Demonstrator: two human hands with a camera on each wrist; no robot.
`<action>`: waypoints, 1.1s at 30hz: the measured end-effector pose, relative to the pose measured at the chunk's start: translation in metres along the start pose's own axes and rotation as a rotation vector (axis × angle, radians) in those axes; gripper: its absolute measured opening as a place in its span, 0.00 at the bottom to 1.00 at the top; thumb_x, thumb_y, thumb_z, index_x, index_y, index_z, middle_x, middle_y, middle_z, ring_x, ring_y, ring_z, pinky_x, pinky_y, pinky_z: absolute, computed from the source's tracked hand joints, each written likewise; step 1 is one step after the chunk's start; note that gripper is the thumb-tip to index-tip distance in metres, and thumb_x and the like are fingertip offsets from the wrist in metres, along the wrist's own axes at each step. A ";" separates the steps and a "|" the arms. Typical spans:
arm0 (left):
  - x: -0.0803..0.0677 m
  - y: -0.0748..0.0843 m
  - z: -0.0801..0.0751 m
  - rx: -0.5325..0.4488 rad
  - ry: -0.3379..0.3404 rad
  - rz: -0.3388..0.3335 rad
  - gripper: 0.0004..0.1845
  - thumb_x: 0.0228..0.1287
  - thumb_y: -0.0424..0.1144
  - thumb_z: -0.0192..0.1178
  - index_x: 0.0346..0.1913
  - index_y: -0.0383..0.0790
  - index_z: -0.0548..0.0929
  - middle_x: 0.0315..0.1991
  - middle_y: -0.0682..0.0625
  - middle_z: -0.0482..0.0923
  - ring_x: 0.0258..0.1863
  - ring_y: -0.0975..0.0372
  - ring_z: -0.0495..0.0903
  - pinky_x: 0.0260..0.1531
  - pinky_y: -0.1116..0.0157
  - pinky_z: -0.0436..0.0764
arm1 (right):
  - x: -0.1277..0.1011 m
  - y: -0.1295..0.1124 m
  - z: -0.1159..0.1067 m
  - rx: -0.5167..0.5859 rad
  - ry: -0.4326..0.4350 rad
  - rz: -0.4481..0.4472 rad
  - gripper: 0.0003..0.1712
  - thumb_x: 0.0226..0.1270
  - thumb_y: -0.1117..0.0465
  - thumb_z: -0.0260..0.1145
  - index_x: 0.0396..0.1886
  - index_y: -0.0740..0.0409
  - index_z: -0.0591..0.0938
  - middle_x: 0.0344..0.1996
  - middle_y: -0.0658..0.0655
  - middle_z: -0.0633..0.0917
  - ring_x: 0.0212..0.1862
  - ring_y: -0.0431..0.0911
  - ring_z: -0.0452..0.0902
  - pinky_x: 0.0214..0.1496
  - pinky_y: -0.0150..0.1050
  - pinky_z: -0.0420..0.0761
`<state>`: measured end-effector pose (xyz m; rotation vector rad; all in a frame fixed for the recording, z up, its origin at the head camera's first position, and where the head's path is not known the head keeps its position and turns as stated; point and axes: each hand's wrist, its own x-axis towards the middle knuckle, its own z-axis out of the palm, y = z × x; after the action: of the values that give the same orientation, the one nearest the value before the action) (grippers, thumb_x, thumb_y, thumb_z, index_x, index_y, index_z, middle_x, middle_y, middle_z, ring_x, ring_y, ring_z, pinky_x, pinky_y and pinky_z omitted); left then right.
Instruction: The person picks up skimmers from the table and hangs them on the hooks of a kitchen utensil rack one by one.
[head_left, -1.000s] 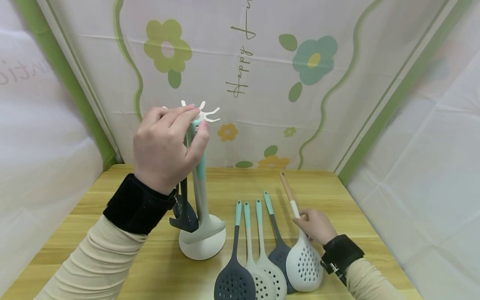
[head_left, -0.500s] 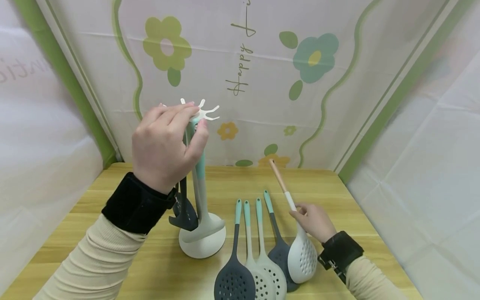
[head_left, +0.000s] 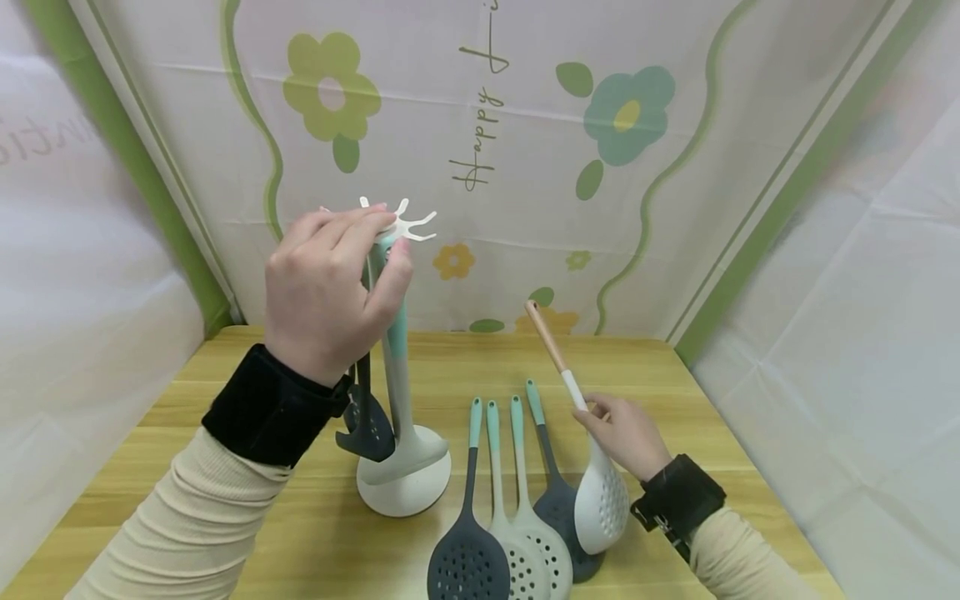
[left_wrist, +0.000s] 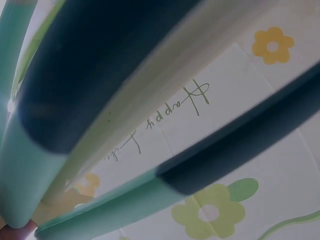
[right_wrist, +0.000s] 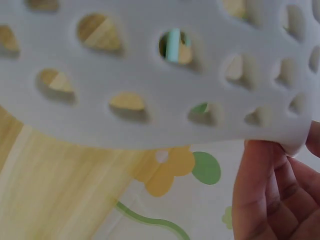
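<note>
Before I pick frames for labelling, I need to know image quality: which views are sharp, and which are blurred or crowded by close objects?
Head view: evenly lit and sharp, with the left hand at the rack and the right hand on the white skimmer. Left wrist view: utensil handles fill the frame, badly out of focus. Right wrist view: the skimmer's perforated bowl is soft and very close.

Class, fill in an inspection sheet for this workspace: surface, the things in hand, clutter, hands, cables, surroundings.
Surface: wooden table.
Things in hand: white skimmer with wooden handle, tilted up; white utensil stand with utensils hanging on it.
Clutter: four slotted utensils lying side by side.
Hands: left hand grips the stand's top; right hand holds the skimmer's handle.
Cables: nothing seen.
Surroundings: flowered backdrop, white side sheets.
</note>
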<state>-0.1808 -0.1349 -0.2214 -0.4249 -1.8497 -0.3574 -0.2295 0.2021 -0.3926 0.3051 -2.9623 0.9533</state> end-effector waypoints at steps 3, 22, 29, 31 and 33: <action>-0.001 -0.001 0.000 -0.015 0.002 -0.003 0.26 0.67 0.46 0.44 0.44 0.30 0.88 0.43 0.36 0.87 0.42 0.43 0.84 0.48 0.48 0.80 | 0.000 -0.003 -0.002 -0.009 0.017 -0.009 0.24 0.69 0.53 0.64 0.59 0.64 0.80 0.31 0.57 0.84 0.31 0.45 0.77 0.27 0.36 0.77; -0.002 -0.007 0.000 -0.064 0.003 0.004 0.26 0.66 0.46 0.45 0.45 0.30 0.88 0.43 0.36 0.87 0.42 0.42 0.82 0.48 0.49 0.79 | -0.004 -0.026 -0.005 0.005 0.113 -0.100 0.24 0.69 0.53 0.65 0.58 0.64 0.81 0.31 0.56 0.84 0.28 0.42 0.78 0.26 0.35 0.76; -0.001 -0.008 0.001 -0.078 0.017 0.007 0.25 0.66 0.46 0.46 0.43 0.30 0.88 0.43 0.38 0.88 0.41 0.42 0.82 0.47 0.49 0.80 | -0.007 -0.033 -0.001 0.038 0.169 -0.183 0.22 0.68 0.54 0.66 0.56 0.63 0.83 0.29 0.54 0.84 0.26 0.39 0.77 0.24 0.32 0.75; -0.001 -0.008 0.001 -0.079 0.019 0.006 0.25 0.65 0.46 0.46 0.43 0.30 0.88 0.43 0.38 0.88 0.41 0.42 0.82 0.47 0.49 0.80 | -0.008 -0.035 0.000 0.042 0.185 -0.208 0.21 0.67 0.56 0.67 0.55 0.63 0.83 0.28 0.54 0.84 0.26 0.39 0.77 0.24 0.32 0.75; -0.001 -0.008 0.001 -0.079 0.020 0.004 0.25 0.65 0.46 0.46 0.43 0.30 0.88 0.43 0.38 0.88 0.41 0.42 0.82 0.47 0.50 0.80 | -0.009 -0.037 0.001 0.043 0.202 -0.232 0.20 0.66 0.57 0.68 0.54 0.63 0.84 0.28 0.54 0.84 0.26 0.39 0.78 0.24 0.31 0.76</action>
<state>-0.1853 -0.1418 -0.2230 -0.4773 -1.8198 -0.4317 -0.2140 0.1735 -0.3729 0.5072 -2.6572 0.9567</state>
